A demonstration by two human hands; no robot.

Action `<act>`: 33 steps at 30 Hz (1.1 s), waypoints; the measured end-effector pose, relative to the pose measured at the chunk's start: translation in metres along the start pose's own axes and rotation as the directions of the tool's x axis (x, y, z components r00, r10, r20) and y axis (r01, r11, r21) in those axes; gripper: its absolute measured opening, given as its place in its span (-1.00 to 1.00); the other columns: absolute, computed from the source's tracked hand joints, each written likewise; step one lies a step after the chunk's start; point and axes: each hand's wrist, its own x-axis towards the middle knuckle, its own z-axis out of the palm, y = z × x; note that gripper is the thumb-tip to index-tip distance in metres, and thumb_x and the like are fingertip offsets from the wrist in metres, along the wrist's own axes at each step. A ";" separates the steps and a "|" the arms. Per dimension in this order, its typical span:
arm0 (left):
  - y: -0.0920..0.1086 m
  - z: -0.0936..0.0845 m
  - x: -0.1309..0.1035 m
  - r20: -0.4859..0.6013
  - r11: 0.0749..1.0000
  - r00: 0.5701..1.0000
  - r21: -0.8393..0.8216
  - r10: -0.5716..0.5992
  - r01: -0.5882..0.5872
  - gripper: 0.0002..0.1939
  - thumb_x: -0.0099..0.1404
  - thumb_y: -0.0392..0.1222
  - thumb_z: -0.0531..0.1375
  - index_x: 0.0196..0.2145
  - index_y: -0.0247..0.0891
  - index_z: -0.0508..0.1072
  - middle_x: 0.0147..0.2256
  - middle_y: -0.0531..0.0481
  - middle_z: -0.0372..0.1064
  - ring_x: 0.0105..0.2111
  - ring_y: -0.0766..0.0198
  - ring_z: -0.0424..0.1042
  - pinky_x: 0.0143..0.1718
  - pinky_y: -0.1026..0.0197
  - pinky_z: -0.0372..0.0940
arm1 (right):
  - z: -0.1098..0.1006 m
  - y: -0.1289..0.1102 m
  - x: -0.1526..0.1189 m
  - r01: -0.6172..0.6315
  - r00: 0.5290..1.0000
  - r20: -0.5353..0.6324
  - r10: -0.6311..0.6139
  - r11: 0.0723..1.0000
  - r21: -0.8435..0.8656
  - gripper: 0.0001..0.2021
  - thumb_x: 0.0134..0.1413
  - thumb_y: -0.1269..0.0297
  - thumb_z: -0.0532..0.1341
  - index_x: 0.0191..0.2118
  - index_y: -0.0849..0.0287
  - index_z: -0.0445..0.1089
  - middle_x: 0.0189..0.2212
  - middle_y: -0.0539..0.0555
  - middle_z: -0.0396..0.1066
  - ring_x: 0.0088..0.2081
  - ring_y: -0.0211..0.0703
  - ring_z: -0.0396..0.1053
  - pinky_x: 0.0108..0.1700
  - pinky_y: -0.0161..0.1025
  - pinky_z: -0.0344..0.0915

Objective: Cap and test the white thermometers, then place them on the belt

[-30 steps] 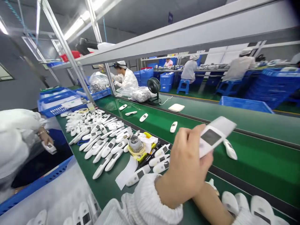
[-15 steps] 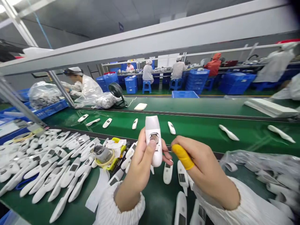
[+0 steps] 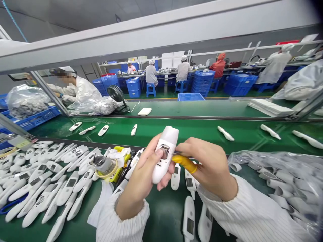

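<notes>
A white handheld device is held upright, leaning slightly right, in my left hand. Its round battery opening faces me, and my left thumb presses on the round metal cell inside. My right hand, with a yellow finger cot, is closed at the device's right side, fingers bent together; whatever it may hold is hidden. Below the hands, several similar white devices lie on the green table.
Many white devices are piled at left beside a metal-topped jar and a yellow tray. White curved parts in a plastic bag lie at right. Devices lie along the green belt. A small fan stands behind; people work beyond.
My right hand has moved in against the device's right side. The device has tilted to the right in my left hand. The camera view has shifted right, and devices on the belt appear farther left.
</notes>
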 end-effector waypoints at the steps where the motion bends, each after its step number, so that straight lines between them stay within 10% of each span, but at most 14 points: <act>1: 0.001 0.000 0.001 -0.023 1.000 1.000 0.009 -0.013 0.013 -0.45 0.44 0.00 0.06 0.30 -0.23 0.10 -0.54 0.11 0.33 -0.71 0.49 0.17 -0.71 0.46 0.11 | -0.001 0.001 0.002 0.079 0.997 -0.001 -0.080 0.994 -0.076 -0.85 0.33 0.44 0.09 -0.18 0.21 0.41 -0.45 0.02 0.42 -0.45 -0.32 0.35 -0.40 -0.40 0.21; 5: 0.003 0.001 0.002 0.002 0.996 0.997 0.043 -0.078 0.078 -0.40 0.36 -0.27 0.04 0.33 -0.20 0.09 -0.51 0.11 0.32 -0.65 0.47 0.24 -0.65 0.46 0.18 | -0.006 0.006 0.008 0.255 0.966 0.078 -0.245 0.953 -0.165 -0.77 0.37 0.44 0.03 -0.18 0.19 0.44 -0.40 0.04 0.46 -0.41 -0.32 0.40 -0.43 -0.39 0.25; 13: -0.001 0.008 -0.001 -0.037 0.999 0.999 0.040 -0.022 0.024 -0.29 0.33 -0.39 -0.02 0.39 -0.12 -0.05 -0.43 0.10 0.32 -0.55 0.44 0.28 -0.54 0.41 0.23 | -0.007 0.002 -0.007 0.086 0.985 -0.153 -0.085 0.996 0.001 -0.80 0.22 0.52 0.22 -0.07 0.21 0.43 -0.25 0.11 0.51 -0.25 -0.27 0.49 -0.30 -0.40 0.41; 18: -0.007 0.013 -0.003 -0.156 0.982 0.986 0.184 0.067 -0.037 -0.34 0.38 -0.35 -0.01 0.37 0.02 0.02 -0.42 0.11 0.26 -0.51 0.43 0.25 -0.46 0.39 0.27 | 0.003 -0.005 -0.004 0.196 0.975 -0.072 -0.212 0.963 -0.186 -0.84 0.32 0.49 0.10 -0.17 0.28 0.43 -0.41 0.09 0.49 -0.44 -0.29 0.40 -0.45 -0.36 0.28; 22: -0.018 0.012 -0.004 -0.211 0.913 0.956 0.395 0.202 -0.106 -0.31 0.37 -0.32 0.05 0.37 0.12 0.00 -0.27 0.03 0.37 -0.45 0.36 0.29 -0.42 0.33 0.30 | 0.011 -0.002 0.003 -0.063 0.995 -0.077 0.067 0.997 0.054 -0.90 0.25 0.42 0.21 -0.33 0.19 0.38 -0.41 0.04 0.40 -0.40 -0.29 0.36 -0.44 -0.36 0.26; 25: -0.024 0.016 -0.004 -0.146 0.827 0.951 0.541 0.271 -0.153 -0.29 0.37 -0.35 0.02 0.39 0.10 -0.03 -0.02 -0.04 0.40 -0.32 0.26 0.41 -0.28 0.24 0.37 | 0.013 0.005 0.002 -0.446 0.879 0.101 0.465 0.732 0.515 -0.73 0.04 0.19 0.40 -0.37 0.14 0.28 -0.49 -0.06 0.30 -0.47 -0.30 0.31 -0.47 -0.37 0.29; 28: -0.030 0.023 -0.001 -0.047 0.767 0.954 0.607 0.297 -0.209 -0.26 0.35 -0.41 -0.02 0.40 0.03 -0.05 0.23 -0.05 0.24 0.03 0.10 0.40 0.06 0.11 0.32 | 0.013 0.009 -0.009 -0.665 0.707 0.373 0.601 0.385 0.640 -0.64 -0.09 0.10 0.46 -0.28 0.14 0.36 -0.50 -0.06 0.35 -0.50 -0.29 0.31 -0.48 -0.38 0.31; 33: -0.043 0.028 0.012 -0.006 0.777 0.961 0.591 0.276 -0.219 -0.27 0.35 -0.34 0.02 0.42 -0.10 -0.05 0.18 -0.17 0.29 0.09 -0.02 0.36 0.12 -0.01 0.29 | 0.011 0.017 -0.025 -0.732 0.595 0.327 0.734 0.327 0.598 -0.67 -0.15 0.18 0.49 -0.28 0.14 0.42 -0.48 -0.04 0.34 -0.47 -0.29 0.31 -0.46 -0.39 0.31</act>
